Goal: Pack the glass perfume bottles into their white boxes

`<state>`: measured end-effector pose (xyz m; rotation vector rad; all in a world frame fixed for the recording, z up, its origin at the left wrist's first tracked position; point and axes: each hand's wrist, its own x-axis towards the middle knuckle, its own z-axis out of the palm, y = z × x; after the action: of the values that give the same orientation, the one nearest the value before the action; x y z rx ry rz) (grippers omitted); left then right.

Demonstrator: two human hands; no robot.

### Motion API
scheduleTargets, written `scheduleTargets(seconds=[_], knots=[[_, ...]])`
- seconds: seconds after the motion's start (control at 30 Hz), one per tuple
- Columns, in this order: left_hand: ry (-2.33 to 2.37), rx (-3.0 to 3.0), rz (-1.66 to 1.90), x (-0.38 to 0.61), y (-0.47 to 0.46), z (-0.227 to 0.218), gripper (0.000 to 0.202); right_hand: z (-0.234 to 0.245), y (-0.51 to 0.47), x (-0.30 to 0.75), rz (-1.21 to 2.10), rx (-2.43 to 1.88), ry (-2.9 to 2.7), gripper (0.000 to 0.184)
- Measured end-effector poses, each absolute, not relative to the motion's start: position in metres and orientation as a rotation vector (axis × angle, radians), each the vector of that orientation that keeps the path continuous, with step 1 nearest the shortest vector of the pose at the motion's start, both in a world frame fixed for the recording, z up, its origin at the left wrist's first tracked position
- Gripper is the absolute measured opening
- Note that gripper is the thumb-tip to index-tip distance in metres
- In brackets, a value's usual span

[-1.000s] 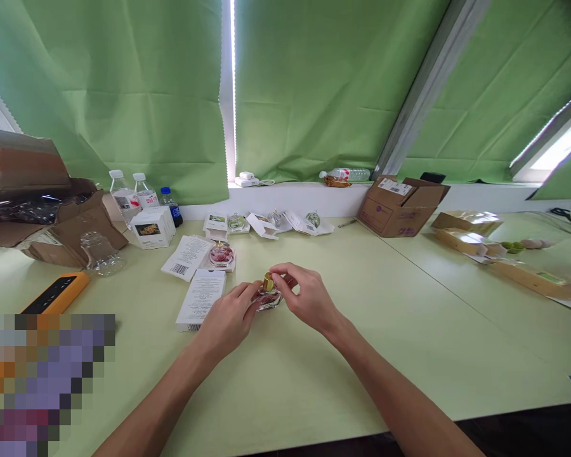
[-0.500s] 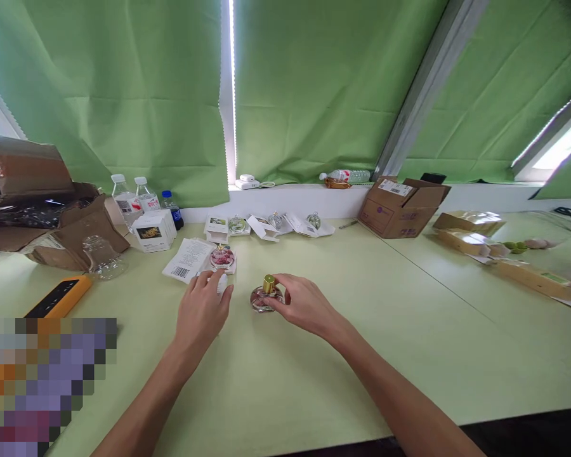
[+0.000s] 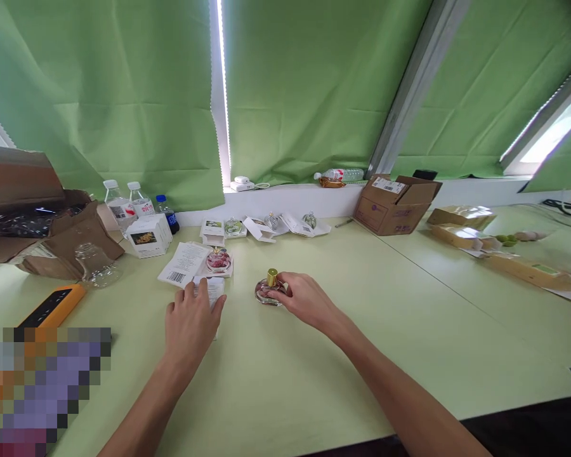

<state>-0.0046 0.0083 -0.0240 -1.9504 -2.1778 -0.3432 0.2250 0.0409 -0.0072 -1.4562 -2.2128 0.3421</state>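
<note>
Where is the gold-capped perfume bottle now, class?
In the head view, the gold-capped perfume bottle sits against the right hand, right of the left hand.

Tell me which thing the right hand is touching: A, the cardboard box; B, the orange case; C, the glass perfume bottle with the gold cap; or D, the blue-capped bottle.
C. The right hand has its fingers against the glass perfume bottle with the gold cap.
</note>
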Motion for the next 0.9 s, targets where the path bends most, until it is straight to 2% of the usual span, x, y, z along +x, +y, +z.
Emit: scheduleTargets(seconds=[0.47, 0.6, 0.77, 0.87, 0.9], knots=[[-2.27, -2.311, -0.548, 0.002, 0.007, -0.027, 0.064, -0.011, 0.057, 0.239, 0.269, -1.683, -2.066, 0.023], [-2.289, -2.354, -0.621, 0.003, 0.007, -0.026, 0.061, -0.011, 0.058, 0.243, 0.289, -1.679, -2.044, 0.021], [-2.306, -2.36, -0.64, 0.001, 0.007, -0.026, 0.053, -0.007, 0.055, 0.251, 0.39, -1.594, -1.988, 0.037], [-2.343, -2.348, -0.602, 0.001, 0.007, -0.026, 0.053, -0.002, 0.053, 0.255, 0.395, -1.625, -1.943, 0.028], [-2.358, -2.344, -0.599, 0.002, 0.007, -0.025, 0.053, -0.001, 0.053, 0.255, 0.384, -1.631, -1.951, 0.031]])
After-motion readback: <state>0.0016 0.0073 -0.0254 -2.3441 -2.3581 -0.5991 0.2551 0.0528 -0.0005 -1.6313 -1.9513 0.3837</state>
